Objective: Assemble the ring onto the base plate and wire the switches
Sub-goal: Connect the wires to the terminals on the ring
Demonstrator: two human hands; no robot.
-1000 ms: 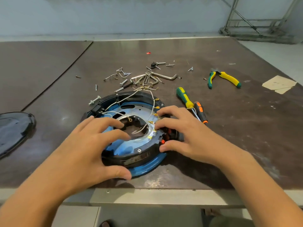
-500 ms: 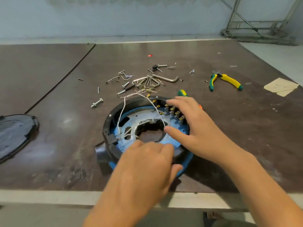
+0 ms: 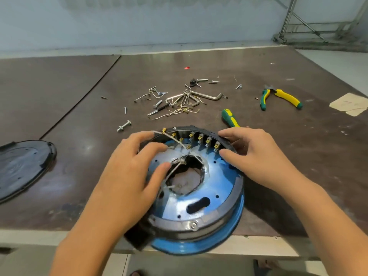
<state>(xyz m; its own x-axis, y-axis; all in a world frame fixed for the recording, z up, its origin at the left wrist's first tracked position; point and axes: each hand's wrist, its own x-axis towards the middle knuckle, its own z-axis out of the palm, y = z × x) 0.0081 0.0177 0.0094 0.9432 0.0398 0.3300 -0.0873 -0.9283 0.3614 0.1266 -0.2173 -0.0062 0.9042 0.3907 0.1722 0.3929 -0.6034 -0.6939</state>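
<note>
A blue base plate (image 3: 217, 186) with a black ring (image 3: 219, 216) seated around its rim lies at the table's front edge and slightly overhangs it. A row of switches (image 3: 207, 140) with brass terminals lines the ring's far inner side. Thin white wires (image 3: 175, 139) run from the terminals across the centre hole. My left hand (image 3: 127, 182) lies on the left side of the assembly, with fingers spread on the plate and on the wires beside the hole. My right hand (image 3: 258, 156) pinches the ring at its far right, fingers outside and thumb inside.
A black cover (image 3: 22, 166) lies at the left. Behind the assembly are a green-yellow screwdriver (image 3: 229, 118), pliers (image 3: 282, 96), a heap of hex keys, screws and wire pieces (image 3: 185, 98), and a loose bolt (image 3: 123, 126). A paper scrap (image 3: 352, 104) sits far right.
The assembly has been turned and has slid nearer the front edge; the switches now face the far side. My left hand moved from the near rim to the left side.
</note>
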